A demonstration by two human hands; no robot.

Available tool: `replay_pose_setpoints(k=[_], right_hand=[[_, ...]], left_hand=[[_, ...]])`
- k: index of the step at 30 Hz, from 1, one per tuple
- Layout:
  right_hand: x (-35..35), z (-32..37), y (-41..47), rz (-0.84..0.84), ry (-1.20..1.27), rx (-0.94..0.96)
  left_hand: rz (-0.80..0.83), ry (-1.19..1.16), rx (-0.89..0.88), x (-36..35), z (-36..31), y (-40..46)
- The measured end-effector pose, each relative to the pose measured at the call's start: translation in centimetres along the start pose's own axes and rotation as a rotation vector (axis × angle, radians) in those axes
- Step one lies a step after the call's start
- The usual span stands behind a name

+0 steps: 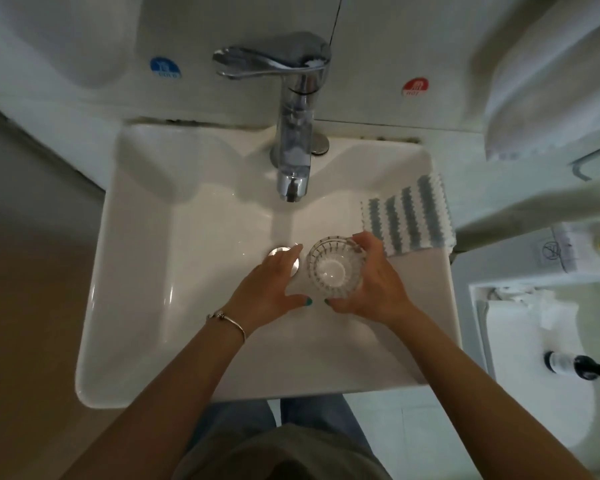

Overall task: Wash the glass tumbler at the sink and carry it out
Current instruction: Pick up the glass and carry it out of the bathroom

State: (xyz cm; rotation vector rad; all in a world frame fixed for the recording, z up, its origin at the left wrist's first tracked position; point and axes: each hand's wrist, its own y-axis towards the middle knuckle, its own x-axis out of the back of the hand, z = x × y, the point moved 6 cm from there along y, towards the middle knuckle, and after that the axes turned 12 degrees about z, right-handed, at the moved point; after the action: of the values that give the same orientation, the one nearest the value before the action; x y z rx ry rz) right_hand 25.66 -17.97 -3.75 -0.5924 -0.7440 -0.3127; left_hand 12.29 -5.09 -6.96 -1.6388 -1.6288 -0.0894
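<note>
Two hands work over a white sink [146,306]: the right hand [371,282] curls its fingers and thumb around a ribbed glass tumbler [335,268], held mouth-up above the basin (just right of the drain). The left hand [274,285], fingers straight, reaches beside it under the chrome faucet [291,133], near a striped cloth [409,216].

A blue-and-white striped cloth [407,216] drapes over the basin's right edge. Round blue [165,67] and red [416,88] stickers mark the wall. A dark pump bottle [581,367] lies lower right.
</note>
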Motion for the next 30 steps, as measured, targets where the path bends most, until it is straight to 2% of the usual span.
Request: replay_pose_setpoints(k=[8,12,16,19,25,30], right_hand=[[1.5,4.2,-4.3,-0.075,0.014,0.146],[2.6,7.7,-5.6,-0.102,0.078,0.275],[3.2,11.4,-6.1,-0.038,0.14,0.396],[3.3,13.8,-6.5,0.076,0.134,0.506],[3.5,16.4,-7.7,0.348,0.16,0.653],[1.6,17.6,-9.3,0.537,0.139,0.702]], left_hand=[[0.003,-0.309,-0.171,1.3,-3.1,-3.6],[-0.017,-0.396,-0.179,2.8,-4.0,-6.2],[-0.055,-0.467,-0.196,4.6,-4.6,-9.3],[-0.103,-0.514,-0.178,5.3,-5.1,-12.0],[-0.403,-0.631,-0.116,4.4,-6.9,-17.6],[-0.693,-0.827,-0.062,0.5,-7.7,-22.7]])
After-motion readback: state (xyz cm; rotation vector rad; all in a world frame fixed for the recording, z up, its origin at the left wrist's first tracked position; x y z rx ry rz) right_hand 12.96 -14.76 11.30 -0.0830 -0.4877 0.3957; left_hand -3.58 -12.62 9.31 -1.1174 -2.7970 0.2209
